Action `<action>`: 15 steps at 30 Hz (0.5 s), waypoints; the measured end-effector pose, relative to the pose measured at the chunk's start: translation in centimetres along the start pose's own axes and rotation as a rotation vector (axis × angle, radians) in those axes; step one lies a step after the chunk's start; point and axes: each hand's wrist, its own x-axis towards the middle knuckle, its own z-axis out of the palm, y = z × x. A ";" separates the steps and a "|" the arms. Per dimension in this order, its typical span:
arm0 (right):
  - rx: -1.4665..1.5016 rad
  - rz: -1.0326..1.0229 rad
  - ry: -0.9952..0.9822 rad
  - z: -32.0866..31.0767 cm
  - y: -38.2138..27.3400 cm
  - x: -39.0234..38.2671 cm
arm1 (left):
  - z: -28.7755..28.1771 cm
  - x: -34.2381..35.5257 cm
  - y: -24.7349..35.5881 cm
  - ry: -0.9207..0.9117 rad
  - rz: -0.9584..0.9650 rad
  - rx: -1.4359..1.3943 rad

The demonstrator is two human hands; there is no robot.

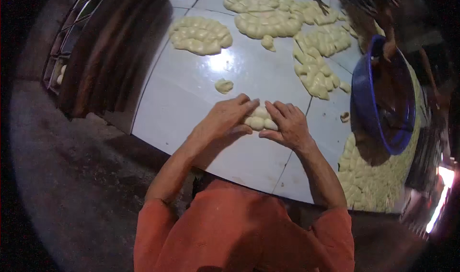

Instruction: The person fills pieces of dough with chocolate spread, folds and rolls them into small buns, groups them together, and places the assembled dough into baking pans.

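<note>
Between my two hands a small cluster of pale dough balls [259, 121] lies on the white tiled table [191, 109]. My left hand [227, 115] is curled around its left end, with the fingers along the far side and the thumb near the front. Around the right end, my right hand [290, 124] is closed in the same way. The palms hide both ends of the cluster. A little beyond my left hand is a small loose lump of dough [224, 85].
A lobed dough mass [201, 35] lies far left; several more dough pieces [268, 23] spread across the far side. At the right, a blue basin [370, 95] stands beside a broad sheet of dough pieces [366, 178]. Dark stacked boards [103, 47] rise left of the table.
</note>
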 end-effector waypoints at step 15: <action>0.701 0.483 -0.258 -2.6 -7.3 5.1 | -4.3 -4.0 -1.2 -0.067 0.278 0.010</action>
